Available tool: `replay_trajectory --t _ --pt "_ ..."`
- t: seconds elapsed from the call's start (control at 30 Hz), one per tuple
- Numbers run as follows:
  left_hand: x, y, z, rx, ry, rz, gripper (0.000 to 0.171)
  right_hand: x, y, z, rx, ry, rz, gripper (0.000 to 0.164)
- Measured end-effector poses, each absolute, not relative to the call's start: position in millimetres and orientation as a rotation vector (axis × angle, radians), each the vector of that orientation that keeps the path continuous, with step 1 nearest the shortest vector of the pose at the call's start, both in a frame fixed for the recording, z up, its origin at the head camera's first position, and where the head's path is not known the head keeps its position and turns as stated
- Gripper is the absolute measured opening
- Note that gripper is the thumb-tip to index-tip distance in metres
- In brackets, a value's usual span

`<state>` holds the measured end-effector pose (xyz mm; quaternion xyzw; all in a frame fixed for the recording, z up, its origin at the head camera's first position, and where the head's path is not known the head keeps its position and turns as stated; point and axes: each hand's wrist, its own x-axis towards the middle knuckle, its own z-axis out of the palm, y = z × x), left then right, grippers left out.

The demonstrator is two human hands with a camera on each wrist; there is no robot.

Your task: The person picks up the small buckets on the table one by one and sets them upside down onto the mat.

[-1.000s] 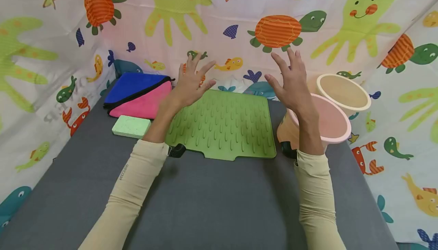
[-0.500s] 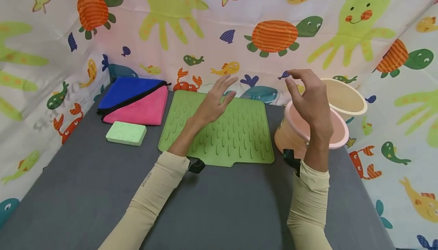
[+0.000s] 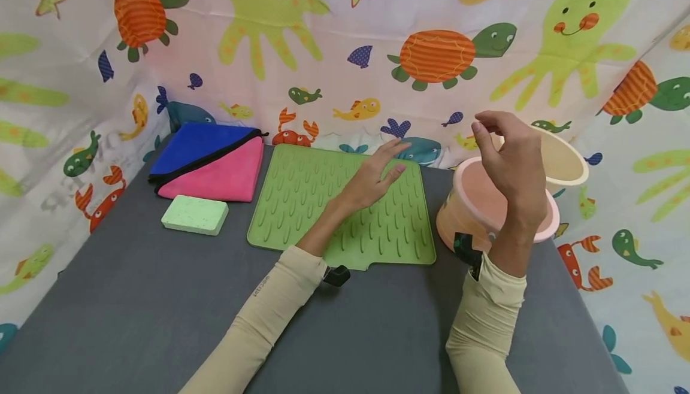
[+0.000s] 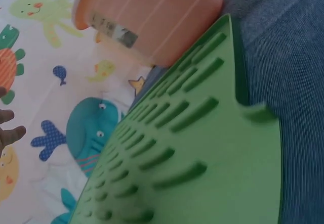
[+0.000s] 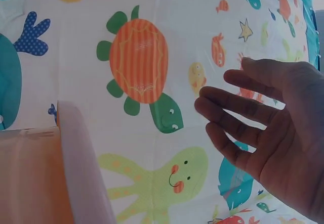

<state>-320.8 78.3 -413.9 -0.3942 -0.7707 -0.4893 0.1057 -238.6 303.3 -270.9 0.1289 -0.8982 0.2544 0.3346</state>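
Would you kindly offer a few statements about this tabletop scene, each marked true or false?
1. The left hand is above the green mat. True.
2. The pale green sponge lies in front of the blue-and-pink fabric. True.
3. The right hand grips the pale green sponge. False: it holds nothing.
4. The pink bucket stands to the left of the green mat. False: it stands to the right.
5. The cream bucket stands behind the pink bucket. True.

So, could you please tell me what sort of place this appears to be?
Probably a makeshift tabletop workspace: a sea-creature-print curtain screens the back and sides of a grey table, where a green ridged mat is laid out.
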Motion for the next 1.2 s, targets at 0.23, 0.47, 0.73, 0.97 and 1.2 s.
replay_trajectory --t 0.23,0.47,0.73,0.97,1.2 --pt "-320.0 106.5 -412.6 -1.214 -2.275 -1.471 0.054 -238.0 305.0 -277.4 0.282 -2.447 0.588 0.032" --pt "-318.2 126.1 -416.6 -1.270 -2.368 -1.478 0.059 -238.2 307.5 -286.6 0.303 -2.486 0.556 0.027" --pt "-321.9 135.0 -419.1 -1.378 -2.384 -1.447 0.068 -236.0 314.8 -286.3 0.327 -2.648 0.519 0.031" --pt "-323.1 132.7 -423.7 -1.406 -2.458 -1.409 0.073 -237.0 316.7 -286.0 0.353 -2.962 0.493 0.044" --pt "-314.6 136.6 -420.2 -1.518 -2.495 -1.297 0.077 -234.5 313.5 -289.5 0.439 -3.161 0.222 0.058"
